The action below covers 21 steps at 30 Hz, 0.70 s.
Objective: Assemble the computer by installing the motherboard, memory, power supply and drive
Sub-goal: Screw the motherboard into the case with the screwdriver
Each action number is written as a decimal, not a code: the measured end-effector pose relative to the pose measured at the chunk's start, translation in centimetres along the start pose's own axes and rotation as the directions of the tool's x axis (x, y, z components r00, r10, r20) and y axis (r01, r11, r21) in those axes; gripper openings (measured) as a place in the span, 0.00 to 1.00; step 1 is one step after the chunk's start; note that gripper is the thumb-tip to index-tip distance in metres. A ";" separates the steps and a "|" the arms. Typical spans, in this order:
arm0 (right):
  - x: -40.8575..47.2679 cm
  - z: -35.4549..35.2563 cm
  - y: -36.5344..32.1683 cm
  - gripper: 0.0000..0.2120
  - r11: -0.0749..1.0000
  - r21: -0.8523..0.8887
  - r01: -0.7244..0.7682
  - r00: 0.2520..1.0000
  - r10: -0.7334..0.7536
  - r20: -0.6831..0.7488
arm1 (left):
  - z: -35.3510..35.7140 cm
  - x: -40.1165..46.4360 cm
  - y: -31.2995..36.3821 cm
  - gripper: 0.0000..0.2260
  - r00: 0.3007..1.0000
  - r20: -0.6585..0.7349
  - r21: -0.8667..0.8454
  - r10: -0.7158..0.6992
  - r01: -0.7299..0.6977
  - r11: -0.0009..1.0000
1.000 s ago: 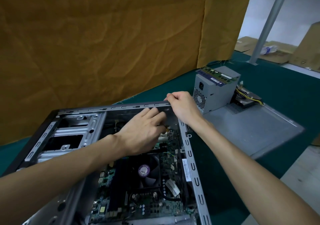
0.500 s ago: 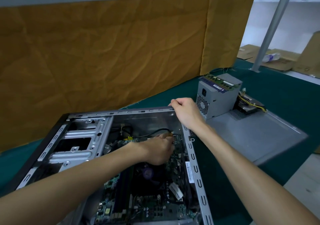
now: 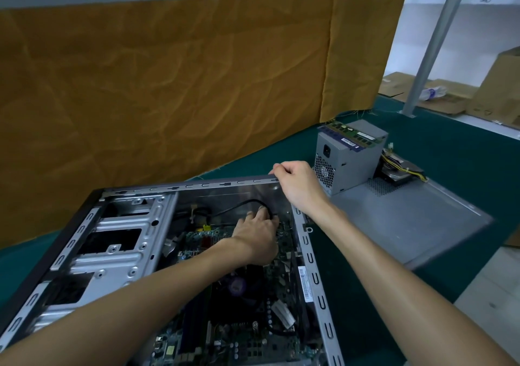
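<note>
An open grey computer case lies on its side on the green mat. The green motherboard sits inside it, with a dark fan in its middle. My left hand reaches into the case over the far end of the board, fingers at a black cable; what they hold is hidden. My right hand grips the far right corner of the case rim. The grey power supply stands to the right with memory sticks on top. A drive lies behind it.
The grey side panel lies flat on the mat right of the case. An orange cloth wall rises behind. A metal post and cardboard boxes stand at the far right. Drive bays fill the case's left side.
My left hand has dropped from the case's far wall down onto the far end of the motherboard by the black cable. My right hand has kept its grip on the rim corner.
</note>
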State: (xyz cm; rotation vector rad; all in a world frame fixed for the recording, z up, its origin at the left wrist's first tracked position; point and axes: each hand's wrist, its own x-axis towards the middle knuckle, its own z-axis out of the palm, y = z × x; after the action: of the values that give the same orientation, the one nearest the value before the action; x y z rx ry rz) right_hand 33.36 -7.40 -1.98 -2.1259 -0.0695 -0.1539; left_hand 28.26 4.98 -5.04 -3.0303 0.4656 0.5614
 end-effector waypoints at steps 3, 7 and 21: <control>0.0 0.1 0.0 0.18 1.000 -0.001 0.003 1.000 -0.003 -0.006 | 0.0 -0.1 0.3 0.28 1.000 0.005 0.026 -0.006 0.006 1.000; -0.1 0.1 -0.2 0.18 0.999 -0.032 0.014 1.000 -0.013 0.003 | 0.0 0.0 0.8 0.28 1.000 -0.006 0.064 -0.010 0.010 0.998; -7.1 -0.2 -3.6 0.39 0.725 -0.689 0.004 0.996 0.058 0.067 | -0.2 -1.6 -5.7 0.22 0.976 -0.039 -0.041 0.215 -0.217 0.975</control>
State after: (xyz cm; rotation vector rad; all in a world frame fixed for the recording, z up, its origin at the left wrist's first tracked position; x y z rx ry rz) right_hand 25.92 -5.54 0.18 -2.8905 -0.0304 -0.0745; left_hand 28.56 10.92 -4.47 -3.0561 0.8026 0.5361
